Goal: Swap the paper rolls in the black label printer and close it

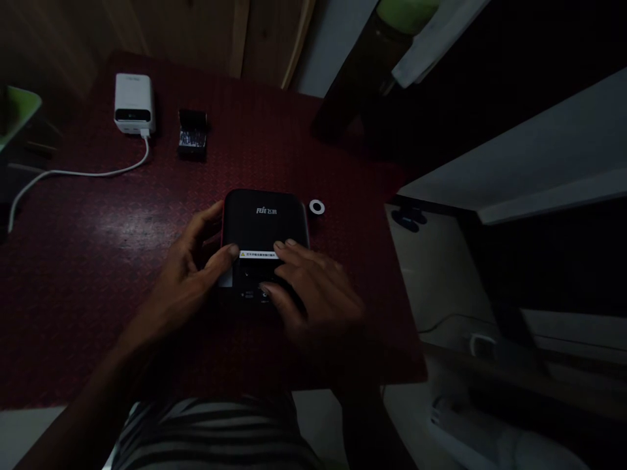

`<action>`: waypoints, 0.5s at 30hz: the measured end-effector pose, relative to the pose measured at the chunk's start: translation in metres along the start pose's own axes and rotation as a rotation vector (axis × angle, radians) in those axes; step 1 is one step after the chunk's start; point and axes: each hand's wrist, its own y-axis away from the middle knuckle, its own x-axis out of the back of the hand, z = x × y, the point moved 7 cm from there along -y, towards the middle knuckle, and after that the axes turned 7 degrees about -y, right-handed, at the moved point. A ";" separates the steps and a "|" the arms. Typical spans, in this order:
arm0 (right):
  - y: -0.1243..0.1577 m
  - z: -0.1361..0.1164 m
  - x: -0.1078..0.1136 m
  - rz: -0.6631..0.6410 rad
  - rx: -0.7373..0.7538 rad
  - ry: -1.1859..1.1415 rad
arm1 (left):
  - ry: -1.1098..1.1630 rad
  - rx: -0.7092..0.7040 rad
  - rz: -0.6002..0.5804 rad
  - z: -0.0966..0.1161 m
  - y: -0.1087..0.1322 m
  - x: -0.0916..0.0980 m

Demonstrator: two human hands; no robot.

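A small black receipt printer (pixel 267 225) with a white brand mark on its lid lies on the dark red table. Across the front of the lid runs a white warning strip (pixel 257 254). My left hand (pixel 189 274) grips the printer's left side, thumb on the lid by the strip and fingers along the side. My right hand (pixel 318 287) is closed over the front right of the printer, fingertips on the lid at the strip's right end and thumb lower on the front panel. Just right of the printer stands a small white paper roll (pixel 317 207) with a dark centre.
A white power bank (pixel 134 104) with a white cable (pixel 98 173) sits at the table's (pixel 161 313) back left. Beside it is a black roll of film or ribbon (pixel 192 134). A tall dark bottle (pixel 362 72) with a green top stands at the back right.
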 end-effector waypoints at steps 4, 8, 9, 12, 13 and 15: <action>0.012 0.006 0.005 0.099 -0.069 -0.061 | 0.051 0.067 0.050 -0.007 0.013 0.003; 0.040 0.023 0.014 0.247 -0.233 -0.125 | 0.125 0.099 0.000 -0.018 0.028 0.004; 0.048 0.028 0.013 0.267 -0.280 -0.136 | 0.125 0.093 -0.016 -0.021 0.029 0.005; 0.072 0.039 0.005 0.292 -0.419 -0.184 | 0.113 0.075 -0.020 -0.026 0.031 0.006; 0.078 0.041 0.000 0.296 -0.460 -0.221 | 0.115 0.073 -0.014 -0.027 0.030 0.006; 0.087 0.043 -0.010 0.296 -0.552 -0.314 | 0.119 0.068 -0.008 -0.025 0.030 0.005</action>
